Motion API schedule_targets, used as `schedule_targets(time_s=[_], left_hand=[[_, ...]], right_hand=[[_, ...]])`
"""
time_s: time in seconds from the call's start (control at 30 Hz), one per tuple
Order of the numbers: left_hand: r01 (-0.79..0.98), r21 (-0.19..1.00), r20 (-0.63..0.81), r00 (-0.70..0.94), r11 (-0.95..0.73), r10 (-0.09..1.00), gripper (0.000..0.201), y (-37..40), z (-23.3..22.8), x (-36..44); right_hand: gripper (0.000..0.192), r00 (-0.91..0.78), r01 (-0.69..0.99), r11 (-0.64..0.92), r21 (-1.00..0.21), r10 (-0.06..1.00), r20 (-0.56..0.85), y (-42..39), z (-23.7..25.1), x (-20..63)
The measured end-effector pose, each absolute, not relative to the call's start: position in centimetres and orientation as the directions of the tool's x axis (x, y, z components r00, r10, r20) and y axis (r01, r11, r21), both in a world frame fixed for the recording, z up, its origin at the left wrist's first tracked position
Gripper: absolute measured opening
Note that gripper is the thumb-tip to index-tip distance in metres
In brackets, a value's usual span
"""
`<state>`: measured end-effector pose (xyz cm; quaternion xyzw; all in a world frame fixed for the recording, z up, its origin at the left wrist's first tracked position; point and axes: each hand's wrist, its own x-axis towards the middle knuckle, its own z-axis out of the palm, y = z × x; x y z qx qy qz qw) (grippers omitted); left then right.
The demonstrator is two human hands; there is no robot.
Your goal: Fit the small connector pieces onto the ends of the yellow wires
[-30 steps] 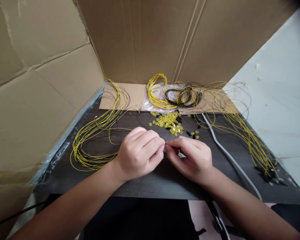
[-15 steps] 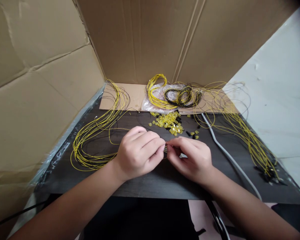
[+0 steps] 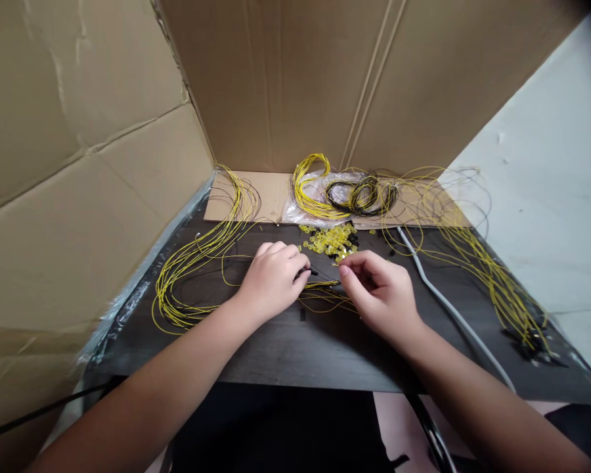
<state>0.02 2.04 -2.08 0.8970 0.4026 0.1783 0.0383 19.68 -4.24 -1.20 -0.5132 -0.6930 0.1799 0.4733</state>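
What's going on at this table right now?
A person has both bare hands over a dark table. The right hand pinches what looks like a thin wire end. A small black piece shows by the left hand; whether it is held is unclear. Yellow wires lie between the hands, with a pile of small yellow pieces just beyond and a looped wire bundle at the left.

The hands (image 3: 276, 279), half a second ago fingertip to fingertip, have parted, revealing yellow wires (image 3: 321, 285) between them.
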Motion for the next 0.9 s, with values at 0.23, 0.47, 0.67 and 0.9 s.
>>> schedule_targets(time_s=[0.23,0.47,0.67,0.9], left_hand=[[0.7,0.161,0.285,0.642,-0.696,0.712,0.016,2.3,-2.7,0.4],[0.656,0.164,0.326,0.669,-0.737,0.668,0.02,2.4,-3.2,0.6],[0.606,0.159,0.347,0.704,-0.779,0.619,0.022,2.2,-3.3,1.0],[0.627,0.155,0.371,0.68,-0.764,0.633,0.031,1.7,-2.5,0.9]], right_hand=[[0.008,-0.017,0.516,0.4,-0.758,0.889,0.457,-4.0,-1.4,19.7],[0.007,-0.031,0.544,0.412,-0.731,0.88,0.474,-3.7,-1.5,19.7],[0.009,-0.035,0.54,0.415,-0.732,0.88,0.474,-3.4,-1.9,19.7],[0.013,-0.033,0.556,0.396,-0.731,0.889,0.456,-3.1,-2.2,19.8]])
